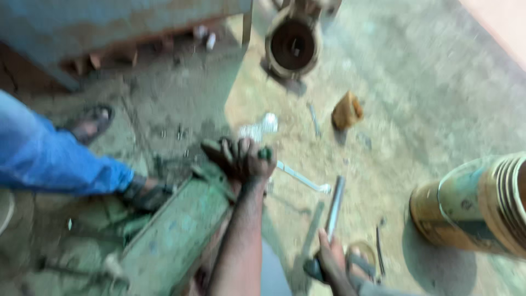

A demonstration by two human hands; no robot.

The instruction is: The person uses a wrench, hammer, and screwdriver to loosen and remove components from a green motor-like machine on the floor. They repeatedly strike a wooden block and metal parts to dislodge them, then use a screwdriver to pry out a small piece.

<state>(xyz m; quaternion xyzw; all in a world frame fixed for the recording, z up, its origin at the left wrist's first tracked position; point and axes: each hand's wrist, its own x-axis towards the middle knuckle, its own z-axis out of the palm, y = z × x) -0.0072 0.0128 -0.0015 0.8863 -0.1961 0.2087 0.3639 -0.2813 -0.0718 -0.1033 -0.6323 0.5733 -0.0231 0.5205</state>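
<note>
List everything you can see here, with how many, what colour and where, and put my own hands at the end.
Green metal part: one, green, lower left on the ground.
Round housing: one, rusty brown, top centre.
Ribbed cylinder: one, yellowish, right edge.
Small block: one, orange-brown, on the ground right of centre.
Wrench: one, silvery, on the ground at centre.
Metal rod: one, grey, lower centre.
Another person's leg: one, blue trousers, left, foot in a sandal.
Left hand: one, greasy, resting on the green part's end.
Right hand: one, gripping the rod's lower end.
</note>
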